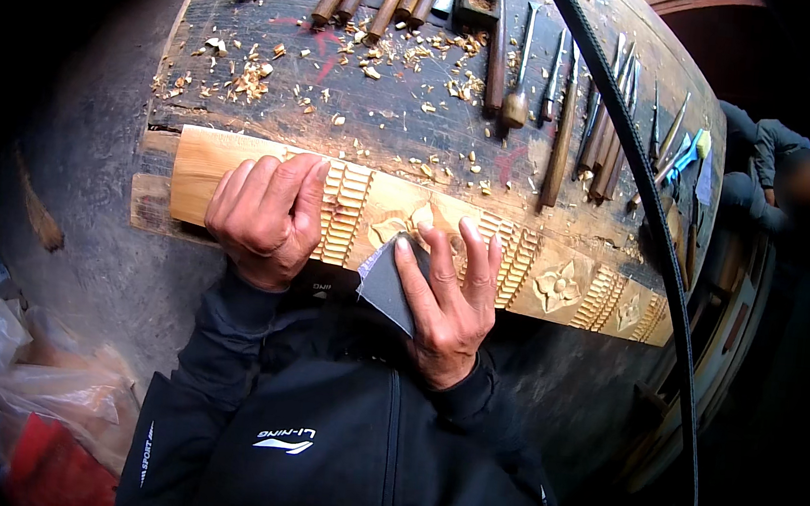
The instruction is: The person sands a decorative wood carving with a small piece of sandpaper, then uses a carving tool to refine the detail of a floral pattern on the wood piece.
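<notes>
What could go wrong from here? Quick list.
1. The dark sheet under the right hand sits at a carved flower; uneven pressure might blunt its raised petals.
2. The board lies along the bench's near edge; it could slip if the left hand eases off.
3. Loose wood chips might get under the sheet and scratch.

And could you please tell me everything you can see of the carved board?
The long board looks like pale, bare wood, plain at its left end, then carved with bands of ridges alternating with flowers in relief. It lies carved face up along the near edge of the dark workbench. The curled left grip rests on it; the right grip, with a gray sheet, partly covers one flower.
</notes>
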A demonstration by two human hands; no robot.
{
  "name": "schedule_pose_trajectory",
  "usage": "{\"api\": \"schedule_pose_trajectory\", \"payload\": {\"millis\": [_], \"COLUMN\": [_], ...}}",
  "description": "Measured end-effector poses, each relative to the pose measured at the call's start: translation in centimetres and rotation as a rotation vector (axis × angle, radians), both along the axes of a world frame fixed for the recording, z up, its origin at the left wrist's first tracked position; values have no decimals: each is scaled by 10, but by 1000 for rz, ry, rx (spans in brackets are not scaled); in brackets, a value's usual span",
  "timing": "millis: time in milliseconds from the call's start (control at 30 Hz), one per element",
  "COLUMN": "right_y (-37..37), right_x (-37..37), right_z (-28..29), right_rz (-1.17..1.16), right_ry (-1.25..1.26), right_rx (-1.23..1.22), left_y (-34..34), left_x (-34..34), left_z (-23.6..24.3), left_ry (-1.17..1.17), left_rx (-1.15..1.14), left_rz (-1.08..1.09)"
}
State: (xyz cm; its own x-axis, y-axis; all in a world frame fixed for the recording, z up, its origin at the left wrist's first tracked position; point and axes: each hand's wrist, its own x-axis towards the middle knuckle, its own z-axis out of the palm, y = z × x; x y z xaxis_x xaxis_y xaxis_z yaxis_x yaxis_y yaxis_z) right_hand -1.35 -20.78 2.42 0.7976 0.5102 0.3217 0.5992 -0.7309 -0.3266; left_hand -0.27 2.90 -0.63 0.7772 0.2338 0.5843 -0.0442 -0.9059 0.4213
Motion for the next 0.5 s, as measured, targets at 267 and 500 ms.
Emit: {"api": "schedule_pose_trajectory", "payload": {"millis": [267,500], "right_y": [-9,-15], "right_x": [6,16], "right_z": [-8,-6], "right_rz": [35,122], "right_ry": [0,89], "right_rx": [10,17], "left_y": [-2,-1], "left_x": [1,1], "left_z": [2,-1], "left_ry": [8,0], "left_rx": [-10,8], "left_rz": [-12,3]}}
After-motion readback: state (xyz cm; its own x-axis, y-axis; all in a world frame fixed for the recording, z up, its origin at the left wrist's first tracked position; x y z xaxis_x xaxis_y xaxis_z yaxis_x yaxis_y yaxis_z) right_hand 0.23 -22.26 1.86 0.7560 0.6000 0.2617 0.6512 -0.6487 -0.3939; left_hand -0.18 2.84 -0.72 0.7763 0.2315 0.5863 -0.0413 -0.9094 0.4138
